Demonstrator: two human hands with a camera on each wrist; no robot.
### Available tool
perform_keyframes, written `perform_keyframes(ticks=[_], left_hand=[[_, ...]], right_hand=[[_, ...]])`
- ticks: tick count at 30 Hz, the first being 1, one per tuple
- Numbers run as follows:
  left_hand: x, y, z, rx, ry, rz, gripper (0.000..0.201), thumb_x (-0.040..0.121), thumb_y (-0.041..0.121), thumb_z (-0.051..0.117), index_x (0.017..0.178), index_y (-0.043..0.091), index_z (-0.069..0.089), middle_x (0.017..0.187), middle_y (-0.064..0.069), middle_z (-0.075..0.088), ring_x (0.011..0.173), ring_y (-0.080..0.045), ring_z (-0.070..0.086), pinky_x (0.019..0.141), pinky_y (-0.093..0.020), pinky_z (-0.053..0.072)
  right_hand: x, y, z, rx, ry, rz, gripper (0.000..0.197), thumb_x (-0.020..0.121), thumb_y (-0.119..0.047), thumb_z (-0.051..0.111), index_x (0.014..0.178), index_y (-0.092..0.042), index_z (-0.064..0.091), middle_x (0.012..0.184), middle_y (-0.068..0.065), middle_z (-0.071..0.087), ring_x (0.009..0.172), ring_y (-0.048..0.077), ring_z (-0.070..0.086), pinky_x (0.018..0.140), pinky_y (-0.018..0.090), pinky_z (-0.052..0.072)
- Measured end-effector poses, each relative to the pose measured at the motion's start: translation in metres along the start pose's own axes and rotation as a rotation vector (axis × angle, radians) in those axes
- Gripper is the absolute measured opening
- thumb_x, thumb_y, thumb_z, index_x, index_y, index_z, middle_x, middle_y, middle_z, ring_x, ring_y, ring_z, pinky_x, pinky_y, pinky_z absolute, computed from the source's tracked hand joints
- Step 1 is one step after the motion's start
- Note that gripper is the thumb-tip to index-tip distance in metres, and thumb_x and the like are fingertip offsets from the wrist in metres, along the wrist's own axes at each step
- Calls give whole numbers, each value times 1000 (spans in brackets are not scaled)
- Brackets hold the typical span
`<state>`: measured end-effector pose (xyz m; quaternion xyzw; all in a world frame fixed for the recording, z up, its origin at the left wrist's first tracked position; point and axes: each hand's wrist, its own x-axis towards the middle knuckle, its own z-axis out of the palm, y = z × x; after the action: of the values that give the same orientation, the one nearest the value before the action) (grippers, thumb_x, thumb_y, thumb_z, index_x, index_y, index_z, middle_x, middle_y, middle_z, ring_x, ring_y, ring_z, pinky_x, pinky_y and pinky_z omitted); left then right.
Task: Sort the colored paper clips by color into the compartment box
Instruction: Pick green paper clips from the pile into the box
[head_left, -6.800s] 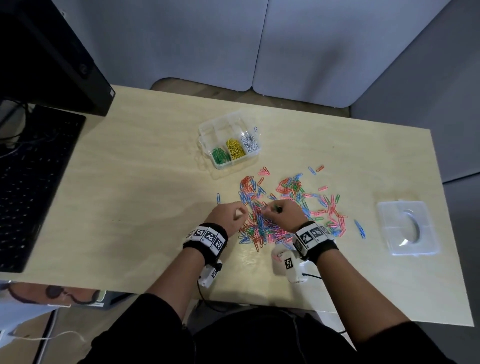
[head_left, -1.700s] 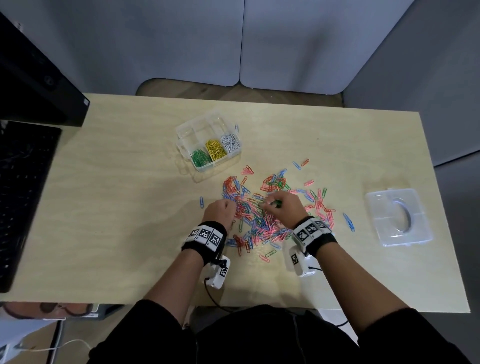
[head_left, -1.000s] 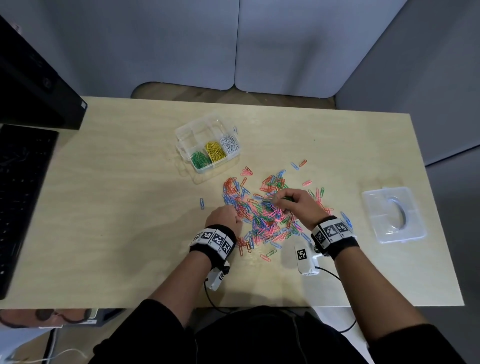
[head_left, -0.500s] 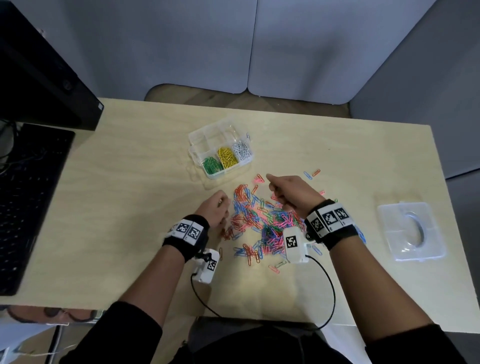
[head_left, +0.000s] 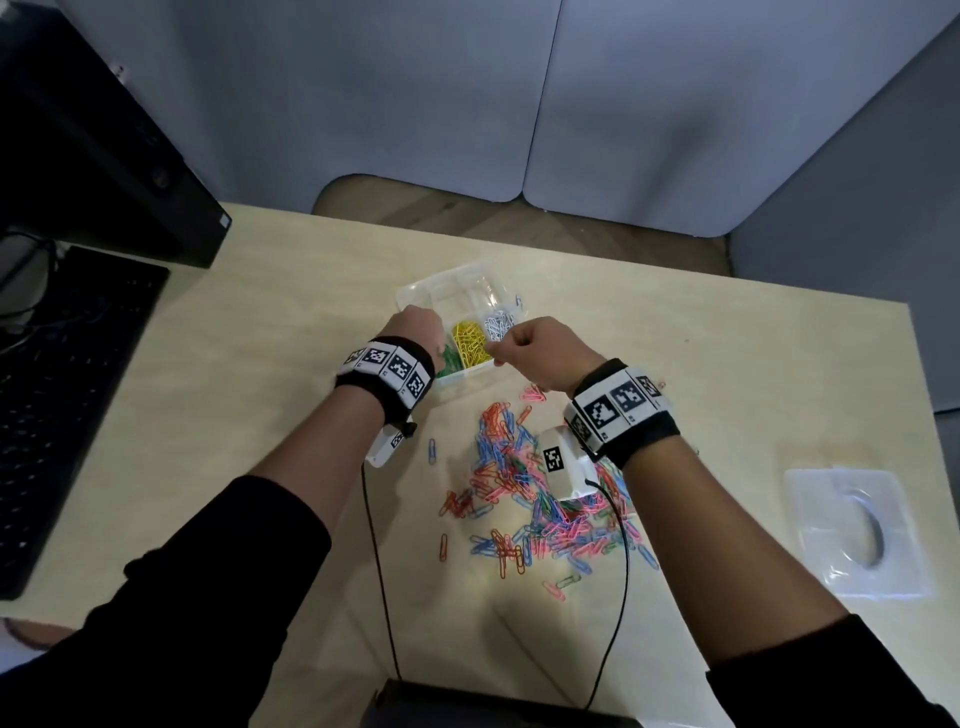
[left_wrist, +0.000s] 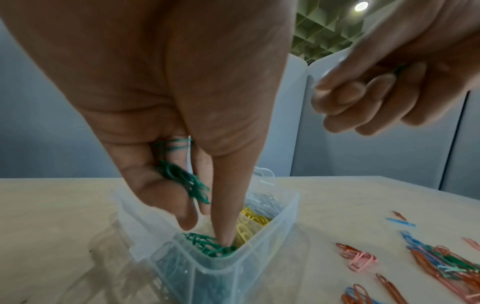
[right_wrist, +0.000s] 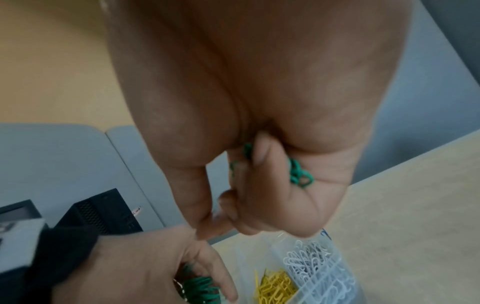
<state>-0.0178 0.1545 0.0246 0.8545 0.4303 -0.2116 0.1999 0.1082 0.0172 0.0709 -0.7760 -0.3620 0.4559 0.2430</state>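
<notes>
The clear compartment box (head_left: 457, 283) stands at mid table with green, yellow (head_left: 470, 340) and white clips (head_left: 498, 325) in its front row. My left hand (head_left: 431, 332) reaches down into the green compartment (left_wrist: 207, 244), with its fingertips (left_wrist: 226, 236) among the clips there, and green clips (left_wrist: 182, 181) are caught between its fingers. My right hand (head_left: 506, 345) hovers as a fist just right of it, over the yellow and white compartments, gripping green clips (right_wrist: 298, 174). The mixed pile (head_left: 540, 499) of red, blue, pink and green clips lies nearer to me.
The box's clear lid (head_left: 857, 530) lies at the right of the table. A black keyboard (head_left: 62, 405) and a black computer case (head_left: 104, 156) sit at the left. One blue clip (head_left: 431, 449) lies apart, left of the pile. Grey partitions stand behind the table.
Both hands have left the pile and moved forward to the compartment box, each carrying green clips. The left hand now dips into the green compartment.
</notes>
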Motion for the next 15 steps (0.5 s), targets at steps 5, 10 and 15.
perform_keyframes(ticks=[5,10,15], left_hand=[[0,-4,2,-185,31,46,59,72,5,79,126,18,60,119,-13,63,106,-30,63,91,-38,54],[3,-10,6,-500,-94,2,77,77,-8,59,142,29,40,129,-7,57,118,-25,57,94,-39,53],[-4,-21,12,-781,38,8,62,82,-16,44,134,19,50,112,-6,61,110,-23,60,91,-29,50]], right_hand=[[13,-1,5,-107,-3,-11,25,94,-33,64,78,-15,67,67,-9,54,57,0,46,53,19,33],[34,-3,7,-130,-27,45,31,95,-26,58,106,1,70,83,10,67,63,14,53,63,23,46],[67,-24,18,-137,-8,67,32,96,-13,53,124,-8,66,123,15,66,90,18,57,87,30,49]])
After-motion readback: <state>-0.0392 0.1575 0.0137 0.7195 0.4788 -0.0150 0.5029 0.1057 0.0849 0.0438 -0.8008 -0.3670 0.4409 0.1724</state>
